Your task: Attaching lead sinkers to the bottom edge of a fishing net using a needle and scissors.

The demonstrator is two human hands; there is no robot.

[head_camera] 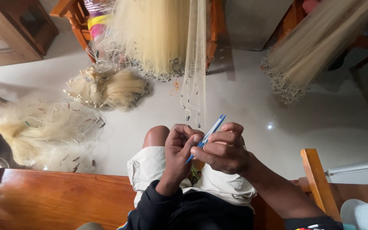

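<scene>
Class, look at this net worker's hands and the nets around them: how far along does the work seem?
Seemingly done: bundled nets and lie heaped on the floor. In hand: the right hand holds a blue netting needle against the left hand, working the hanging net. Possibly left: another hanging net.

Packages, labels, signs, screens: none showing in the head view; no wrapper, box, tag, notice or display is appearing on the floor, on the wooden furniture or near the hands
</scene>
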